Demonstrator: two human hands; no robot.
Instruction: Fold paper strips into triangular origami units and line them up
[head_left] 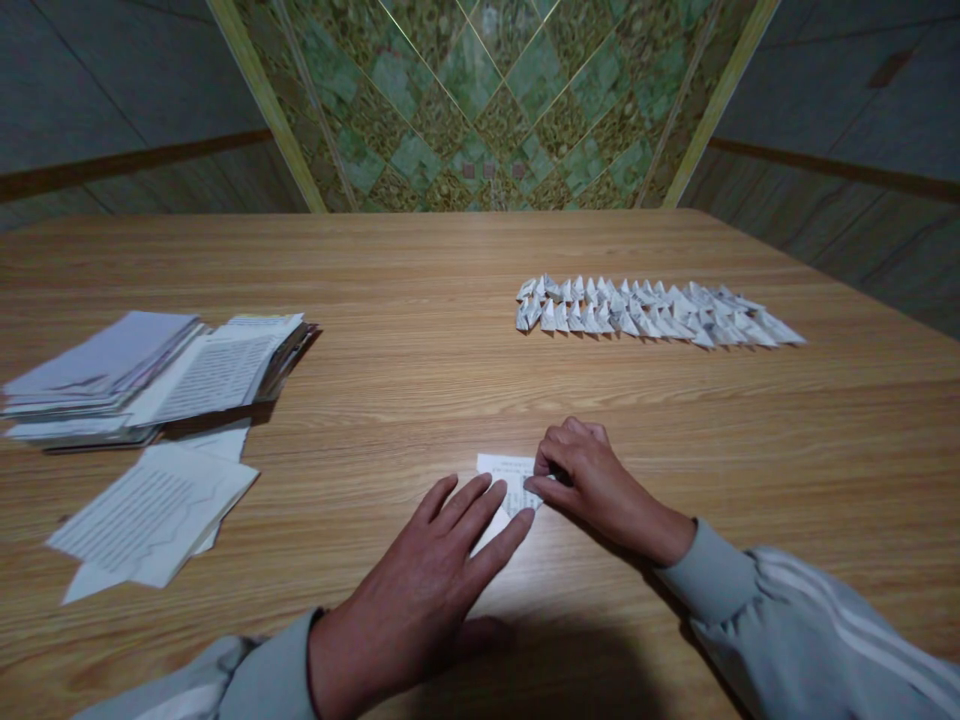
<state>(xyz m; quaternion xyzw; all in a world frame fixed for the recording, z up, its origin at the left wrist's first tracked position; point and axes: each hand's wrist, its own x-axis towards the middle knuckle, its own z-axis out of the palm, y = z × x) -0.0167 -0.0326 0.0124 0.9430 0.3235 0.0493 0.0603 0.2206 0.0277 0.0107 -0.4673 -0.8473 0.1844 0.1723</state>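
A small sheet of printed paper (514,490), partly folded, lies flat on the table between my hands. My left hand (442,550) rests over its left and lower part with the fingers stretched out, thumb and fingertips touching the paper. At the paper's right edge, my right hand (589,485) is closed, its thumb and curled index finger pinching the edge. The fingers cover parts of the sheet, so its full outline is hidden.
Two rows of folded paper pieces (622,310) stand at the back right of the wooden table (390,300). Stacked papers (112,355) and an open printed booklet (217,370) lie at the left, with loose printed sheets (154,510) in front. A tiled wall (487,100) rises behind.
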